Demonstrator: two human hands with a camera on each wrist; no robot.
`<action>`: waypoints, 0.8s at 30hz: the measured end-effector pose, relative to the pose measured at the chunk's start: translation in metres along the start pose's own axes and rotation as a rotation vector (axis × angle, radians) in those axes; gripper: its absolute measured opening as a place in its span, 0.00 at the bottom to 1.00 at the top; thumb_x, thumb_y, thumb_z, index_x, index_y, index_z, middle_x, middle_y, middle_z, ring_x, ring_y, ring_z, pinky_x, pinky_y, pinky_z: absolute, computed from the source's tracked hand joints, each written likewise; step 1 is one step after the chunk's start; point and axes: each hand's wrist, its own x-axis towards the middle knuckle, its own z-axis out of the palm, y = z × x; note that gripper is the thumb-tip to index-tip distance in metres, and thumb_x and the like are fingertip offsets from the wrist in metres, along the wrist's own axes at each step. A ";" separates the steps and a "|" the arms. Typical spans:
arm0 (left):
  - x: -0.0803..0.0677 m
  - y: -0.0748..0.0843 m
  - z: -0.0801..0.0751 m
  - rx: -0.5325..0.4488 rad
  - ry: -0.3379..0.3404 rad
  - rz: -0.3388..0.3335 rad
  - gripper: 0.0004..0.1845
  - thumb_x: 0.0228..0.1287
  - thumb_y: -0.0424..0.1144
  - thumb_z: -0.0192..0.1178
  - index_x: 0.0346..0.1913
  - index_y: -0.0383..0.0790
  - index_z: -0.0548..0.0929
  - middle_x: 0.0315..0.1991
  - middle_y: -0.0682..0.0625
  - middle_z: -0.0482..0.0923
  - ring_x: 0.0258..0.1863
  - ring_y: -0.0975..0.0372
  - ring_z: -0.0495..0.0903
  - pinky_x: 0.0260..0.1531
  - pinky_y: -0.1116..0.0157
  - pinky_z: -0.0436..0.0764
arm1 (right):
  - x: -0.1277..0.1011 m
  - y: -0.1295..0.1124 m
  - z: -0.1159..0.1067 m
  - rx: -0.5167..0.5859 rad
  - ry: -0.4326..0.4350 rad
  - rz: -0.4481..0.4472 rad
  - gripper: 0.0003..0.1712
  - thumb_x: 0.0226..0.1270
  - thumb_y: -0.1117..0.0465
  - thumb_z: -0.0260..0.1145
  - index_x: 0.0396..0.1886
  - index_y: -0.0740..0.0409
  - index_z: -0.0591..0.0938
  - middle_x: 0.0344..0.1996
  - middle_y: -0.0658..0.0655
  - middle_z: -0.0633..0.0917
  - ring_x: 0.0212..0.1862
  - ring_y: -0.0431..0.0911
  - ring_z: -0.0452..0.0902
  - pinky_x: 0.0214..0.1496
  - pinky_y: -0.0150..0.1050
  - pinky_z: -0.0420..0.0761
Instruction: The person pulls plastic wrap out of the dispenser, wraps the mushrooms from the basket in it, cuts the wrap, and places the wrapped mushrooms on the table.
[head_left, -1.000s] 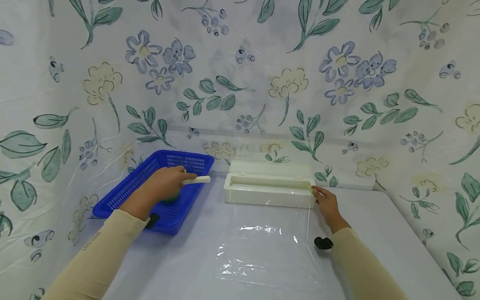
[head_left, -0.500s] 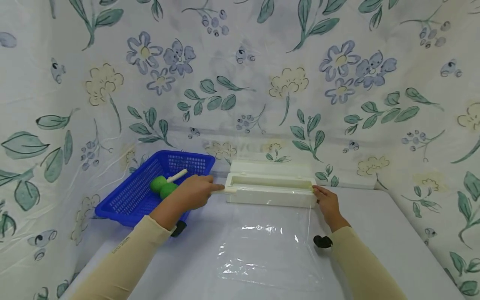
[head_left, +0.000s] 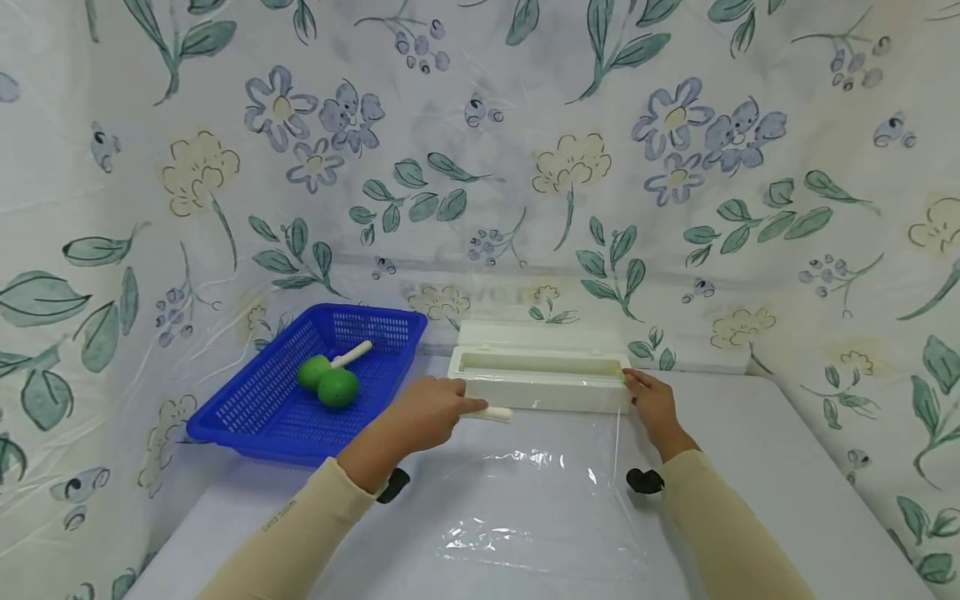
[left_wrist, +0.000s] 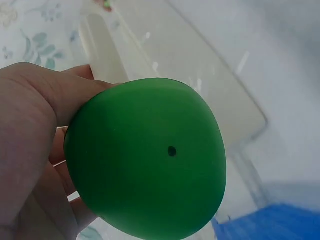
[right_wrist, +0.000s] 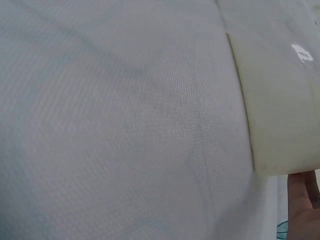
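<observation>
My left hand (head_left: 427, 412) grips a green ball-headed toy (left_wrist: 150, 160); its white handle (head_left: 495, 413) sticks out to the right, just in front of the cream dispenser box (head_left: 540, 392). In the left wrist view the green ball fills the palm of that hand (left_wrist: 30, 125), with the box (left_wrist: 190, 65) behind it. My right hand (head_left: 651, 400) rests its fingers on the box's right end; one fingertip (right_wrist: 302, 205) shows beside the box (right_wrist: 280, 100). A sheet of clear film (head_left: 540, 500) runs from the box toward me over the table.
A blue mesh basket (head_left: 247, 408) stands at the left and holds two green balls (head_left: 337, 387) and a white handle (head_left: 352, 354). The white table (head_left: 750, 467) is bounded by a flowered cloth wall (head_left: 480, 167) behind and at both sides.
My left hand has left the basket and carried the green toy rightward to the front of the box. The right hand has stayed at the box's right end.
</observation>
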 end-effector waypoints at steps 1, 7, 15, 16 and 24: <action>0.001 0.005 0.001 0.010 0.000 0.012 0.22 0.61 0.29 0.64 0.55 0.56 0.85 0.30 0.53 0.77 0.22 0.62 0.69 0.24 0.66 0.71 | -0.001 0.000 0.000 0.002 -0.002 -0.001 0.24 0.79 0.57 0.52 0.67 0.66 0.70 0.69 0.64 0.66 0.69 0.58 0.61 0.66 0.51 0.66; 0.008 0.032 0.013 0.065 -0.036 0.098 0.25 0.57 0.30 0.67 0.56 0.59 0.84 0.31 0.54 0.76 0.25 0.65 0.70 0.27 0.66 0.71 | -0.004 -0.002 0.000 0.000 -0.006 0.008 0.24 0.79 0.57 0.52 0.67 0.65 0.71 0.69 0.64 0.66 0.69 0.58 0.61 0.66 0.51 0.66; 0.019 0.069 0.029 0.121 -0.138 0.159 0.26 0.56 0.36 0.69 0.57 0.63 0.82 0.34 0.56 0.77 0.27 0.66 0.72 0.26 0.67 0.71 | -0.003 0.001 -0.001 0.002 -0.010 0.017 0.25 0.78 0.55 0.52 0.67 0.65 0.70 0.69 0.64 0.66 0.69 0.58 0.60 0.67 0.50 0.65; 0.020 0.074 0.029 0.128 -0.144 0.166 0.26 0.56 0.36 0.69 0.57 0.63 0.82 0.34 0.56 0.77 0.27 0.65 0.72 0.26 0.68 0.70 | -0.004 0.002 -0.001 0.001 -0.010 0.018 0.26 0.78 0.55 0.52 0.67 0.65 0.70 0.70 0.64 0.66 0.69 0.58 0.60 0.67 0.50 0.64; 0.023 0.098 0.039 0.192 -0.095 0.227 0.18 0.54 0.40 0.70 0.47 0.64 0.85 0.29 0.58 0.74 0.23 0.65 0.72 0.19 0.67 0.67 | -0.003 0.003 -0.001 0.021 -0.011 0.010 0.26 0.78 0.54 0.52 0.68 0.65 0.70 0.70 0.63 0.65 0.70 0.58 0.60 0.67 0.50 0.64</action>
